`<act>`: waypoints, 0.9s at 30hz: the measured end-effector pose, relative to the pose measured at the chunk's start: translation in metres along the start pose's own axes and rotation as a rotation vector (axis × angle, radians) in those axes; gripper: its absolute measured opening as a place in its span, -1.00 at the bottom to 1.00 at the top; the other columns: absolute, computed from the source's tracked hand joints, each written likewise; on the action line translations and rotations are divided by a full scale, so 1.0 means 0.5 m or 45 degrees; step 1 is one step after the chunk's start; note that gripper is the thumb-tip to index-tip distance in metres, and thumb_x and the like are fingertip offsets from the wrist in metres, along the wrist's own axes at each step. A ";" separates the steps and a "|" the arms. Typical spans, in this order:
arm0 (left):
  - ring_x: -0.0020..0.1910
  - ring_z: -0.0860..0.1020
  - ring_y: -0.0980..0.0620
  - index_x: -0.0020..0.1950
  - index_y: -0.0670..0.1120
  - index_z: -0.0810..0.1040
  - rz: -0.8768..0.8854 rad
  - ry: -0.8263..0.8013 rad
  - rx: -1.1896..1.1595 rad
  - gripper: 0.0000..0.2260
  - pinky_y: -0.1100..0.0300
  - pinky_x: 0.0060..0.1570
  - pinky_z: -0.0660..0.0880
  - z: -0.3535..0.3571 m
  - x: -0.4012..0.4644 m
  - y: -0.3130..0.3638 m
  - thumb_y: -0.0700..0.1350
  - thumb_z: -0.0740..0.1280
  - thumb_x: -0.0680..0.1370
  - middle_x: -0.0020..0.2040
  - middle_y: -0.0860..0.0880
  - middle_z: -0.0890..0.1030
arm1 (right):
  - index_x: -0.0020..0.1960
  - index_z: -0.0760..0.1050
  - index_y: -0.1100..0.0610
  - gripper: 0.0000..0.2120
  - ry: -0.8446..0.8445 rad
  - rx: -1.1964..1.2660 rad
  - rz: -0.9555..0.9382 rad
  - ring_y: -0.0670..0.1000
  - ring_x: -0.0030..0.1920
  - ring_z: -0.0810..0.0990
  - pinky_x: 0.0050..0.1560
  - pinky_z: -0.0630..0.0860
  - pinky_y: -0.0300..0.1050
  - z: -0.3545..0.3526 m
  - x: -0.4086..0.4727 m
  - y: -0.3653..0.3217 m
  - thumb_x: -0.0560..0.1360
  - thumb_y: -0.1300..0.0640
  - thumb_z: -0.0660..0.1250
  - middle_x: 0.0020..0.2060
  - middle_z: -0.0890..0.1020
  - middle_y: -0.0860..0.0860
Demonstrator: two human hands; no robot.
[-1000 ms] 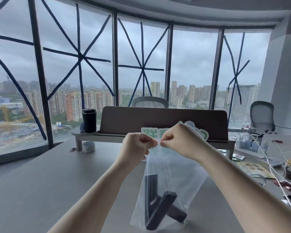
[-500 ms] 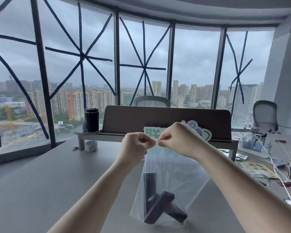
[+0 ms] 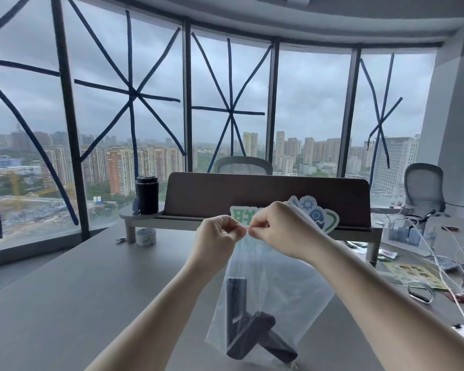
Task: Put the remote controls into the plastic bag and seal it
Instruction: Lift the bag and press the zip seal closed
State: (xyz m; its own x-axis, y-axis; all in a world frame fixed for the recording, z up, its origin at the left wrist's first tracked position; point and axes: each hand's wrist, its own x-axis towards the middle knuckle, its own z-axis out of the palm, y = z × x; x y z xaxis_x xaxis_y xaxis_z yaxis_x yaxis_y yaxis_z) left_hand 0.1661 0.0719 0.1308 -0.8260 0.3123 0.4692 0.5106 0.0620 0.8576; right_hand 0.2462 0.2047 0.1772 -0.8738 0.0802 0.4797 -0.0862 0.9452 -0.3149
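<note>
A clear plastic bag (image 3: 284, 295) hangs upright above the grey table (image 3: 65, 303), its bottom near the table's surface. Inside it lie black remote controls (image 3: 248, 336), one standing upright and others crossed at the bottom. My left hand (image 3: 217, 236) and my right hand (image 3: 281, 228) pinch the bag's top edge side by side, fingertips almost touching at a thin red seal line. Both hands are held out in front of me at chest height.
A dark desk divider (image 3: 265, 199) on a shelf stands behind the bag, with a black tumbler (image 3: 147, 194) at its left end and a tape roll (image 3: 145, 236) below. Cables, a power strip (image 3: 405, 234) and small items crowd the right side. Office chairs stand by the windows.
The bag's top and both hands have kept pinching together, with the fingertips shifting slightly along the seal. The view has drifted a little; the remotes hang in much the same place.
</note>
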 end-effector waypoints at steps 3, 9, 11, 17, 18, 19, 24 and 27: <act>-0.45 0.33 0.03 -0.39 -0.06 0.56 -0.010 -0.009 -0.031 -0.83 0.08 -0.32 0.31 -0.004 0.001 -0.001 -0.17 0.42 0.41 -0.61 0.14 0.41 | -0.15 0.73 0.01 -0.88 -0.003 0.014 0.007 -0.03 -0.17 0.66 -0.04 0.61 0.04 0.000 0.002 0.000 0.45 -0.01 0.45 -0.26 0.73 -0.07; -0.46 0.32 0.04 -0.34 -0.14 0.57 0.012 0.005 0.001 -0.86 0.11 -0.33 0.31 -0.005 0.003 0.001 -0.17 0.41 0.42 -0.62 0.14 0.40 | -0.21 0.69 0.03 -0.87 0.002 0.025 0.010 -0.03 -0.25 0.59 -0.11 0.60 0.00 0.002 0.007 -0.004 0.46 0.07 0.40 -0.42 0.56 -0.14; -0.48 0.32 0.08 -0.32 -0.16 0.58 0.023 0.015 0.028 -0.87 0.14 -0.34 0.31 -0.005 0.003 0.000 -0.17 0.41 0.43 -0.62 0.15 0.40 | -0.24 0.68 0.04 -0.86 -0.008 0.060 0.017 -0.07 -0.28 0.56 -0.14 0.58 -0.04 0.005 0.009 -0.002 0.46 0.08 0.40 -0.43 0.55 -0.15; -0.41 0.37 0.09 -0.27 -0.19 0.59 0.044 0.054 0.024 -0.88 0.18 -0.34 0.32 0.002 -0.006 -0.002 -0.18 0.40 0.45 -0.39 0.02 0.52 | -0.31 0.64 0.09 -0.83 -0.081 0.214 0.071 -0.11 -0.36 0.54 -0.16 0.57 -0.05 0.015 0.015 0.010 0.46 0.10 0.43 -0.37 0.67 0.00; -0.41 0.36 0.09 -0.28 -0.18 0.59 0.041 0.047 0.012 -0.88 0.18 -0.35 0.32 0.001 -0.007 -0.003 -0.18 0.40 0.45 -0.39 0.01 0.52 | -0.28 0.66 0.11 -0.84 -0.087 0.225 0.078 -0.09 -0.34 0.57 -0.12 0.59 -0.01 0.015 0.016 0.012 0.46 0.10 0.44 -0.35 0.69 0.03; -0.43 0.34 0.08 -0.29 -0.17 0.59 0.034 0.038 -0.001 -0.88 0.19 -0.37 0.29 0.001 -0.006 -0.003 -0.19 0.40 0.44 -0.40 0.00 0.51 | -0.26 0.67 0.13 -0.85 -0.092 0.228 0.080 -0.08 -0.33 0.58 -0.10 0.60 0.01 0.015 0.016 0.012 0.46 0.10 0.45 -0.33 0.71 0.04; -0.40 0.32 0.03 -0.31 -0.15 0.59 0.011 0.027 -0.009 -0.87 0.16 -0.35 0.28 0.001 -0.002 -0.006 -0.18 0.39 0.44 -0.37 -0.07 0.50 | -0.28 0.65 0.11 -0.82 -0.051 0.145 0.045 -0.09 -0.37 0.53 -0.17 0.56 -0.06 0.013 0.012 0.007 0.48 0.10 0.42 -0.38 0.65 -0.03; -0.36 0.40 0.04 -0.31 -0.14 0.60 0.021 0.066 0.008 -0.88 0.15 -0.29 0.35 0.002 0.003 -0.010 -0.18 0.40 0.44 -0.35 -0.09 0.57 | -0.23 0.65 0.08 -0.84 -0.038 0.094 0.019 -0.04 -0.30 0.54 -0.18 0.53 -0.06 0.015 0.013 0.000 0.51 0.10 0.39 -0.35 0.60 -0.09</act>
State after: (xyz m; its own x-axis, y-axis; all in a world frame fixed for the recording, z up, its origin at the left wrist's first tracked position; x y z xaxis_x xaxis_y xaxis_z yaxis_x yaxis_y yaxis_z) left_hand 0.1627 0.0731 0.1267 -0.8286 0.2641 0.4936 0.5255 0.0630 0.8485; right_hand 0.2371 0.2028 0.1739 -0.8889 0.0835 0.4505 -0.1072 0.9181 -0.3817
